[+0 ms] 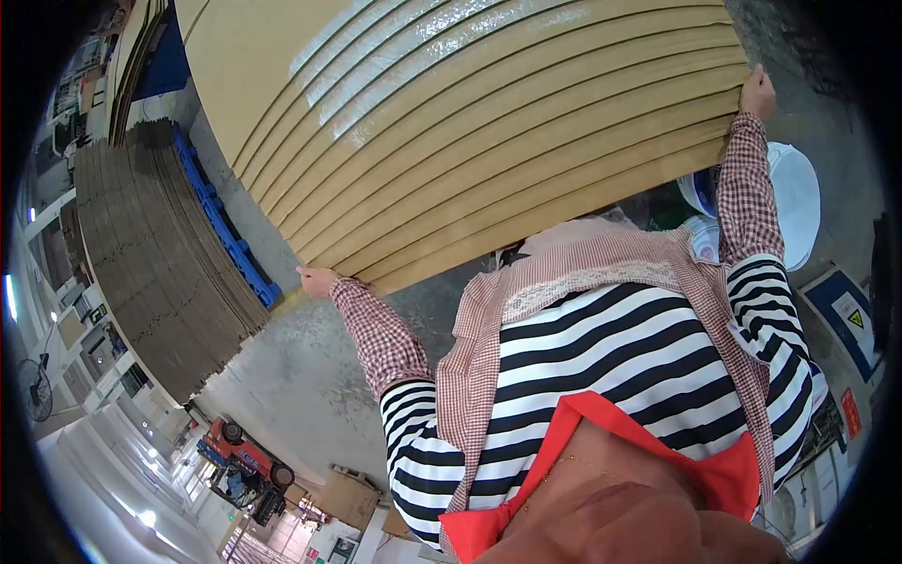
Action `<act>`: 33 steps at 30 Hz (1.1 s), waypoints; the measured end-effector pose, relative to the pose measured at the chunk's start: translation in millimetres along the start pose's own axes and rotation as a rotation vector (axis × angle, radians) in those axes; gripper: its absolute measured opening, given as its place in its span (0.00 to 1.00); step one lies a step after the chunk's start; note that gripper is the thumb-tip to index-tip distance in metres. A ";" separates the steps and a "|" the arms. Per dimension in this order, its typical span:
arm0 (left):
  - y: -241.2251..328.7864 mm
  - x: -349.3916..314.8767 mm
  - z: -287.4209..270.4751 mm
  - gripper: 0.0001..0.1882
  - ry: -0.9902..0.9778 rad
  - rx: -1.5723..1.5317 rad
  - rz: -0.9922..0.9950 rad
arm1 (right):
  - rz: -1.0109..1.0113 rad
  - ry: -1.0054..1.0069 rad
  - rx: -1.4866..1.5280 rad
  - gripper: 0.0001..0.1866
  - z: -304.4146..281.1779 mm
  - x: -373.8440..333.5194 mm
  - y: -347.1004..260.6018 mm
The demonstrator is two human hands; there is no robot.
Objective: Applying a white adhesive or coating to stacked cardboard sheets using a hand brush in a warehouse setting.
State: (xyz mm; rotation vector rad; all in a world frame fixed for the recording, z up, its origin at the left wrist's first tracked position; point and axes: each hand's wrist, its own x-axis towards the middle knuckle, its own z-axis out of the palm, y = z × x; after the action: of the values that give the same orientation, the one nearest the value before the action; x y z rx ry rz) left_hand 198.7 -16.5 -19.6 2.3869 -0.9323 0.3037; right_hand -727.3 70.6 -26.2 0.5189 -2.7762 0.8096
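Note:
A wide fan of overlapping brown cardboard sheets [470, 179] spreads in front of me, each edge stepped behind the one before. Shiny whitish patches lie across the upper sheets; whether they are wet glue or clear film I cannot tell. At the near left corner of the fan, my left hand [318, 281] is closed on the edge of the cardboard. Farther off on the right, my right hand [757, 95] grips the opposite side edge, its fingers partly hidden. Both arms are spread wide, in checked sleeve covers.
Left of me, a tall stack of cardboard [164, 254] stands by a blue pallet [221, 221]. White buckets [794, 207] are beside my right forearm. A blue board with a yellow warning triangle [853, 320] is at the right. A red vehicle [246, 461] stands at lower left.

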 end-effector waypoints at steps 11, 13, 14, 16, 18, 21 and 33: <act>-8.9 10.6 14.5 0.28 -0.090 0.255 0.063 | 0.009 -0.113 -0.097 0.27 -0.1 -7.8 -14.5; -5.0 7.1 10.5 0.28 -0.053 0.222 0.117 | -0.034 -0.142 -0.103 0.26 2.1 -11.4 -17.1; -2.2 4.5 8.8 0.27 -0.115 0.236 0.090 | -0.065 -0.150 -0.071 0.26 3.0 -13.3 -17.6; -2.1 -2.6 1.7 0.26 -0.056 0.279 0.208 | -0.186 -0.170 -0.161 0.26 1.6 -15.0 -15.1; -11.4 -13.0 -4.8 0.22 0.288 0.297 0.508 | -0.573 0.091 -0.476 0.27 -3.8 -14.1 -7.9; -32.1 -22.2 -7.5 0.22 0.219 0.276 0.440 | -0.416 -0.071 -0.429 0.29 -8.7 -8.8 2.6; -15.7 -27.0 -25.2 0.30 -0.293 0.255 0.281 | -0.237 -0.392 -0.327 0.27 -16.8 -1.5 -3.2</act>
State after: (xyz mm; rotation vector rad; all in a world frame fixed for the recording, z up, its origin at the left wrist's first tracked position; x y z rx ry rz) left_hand 189.3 22.4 -16.0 2.5755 -1.4475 0.1882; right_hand -723.1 77.7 -11.2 1.0056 -3.0196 0.2097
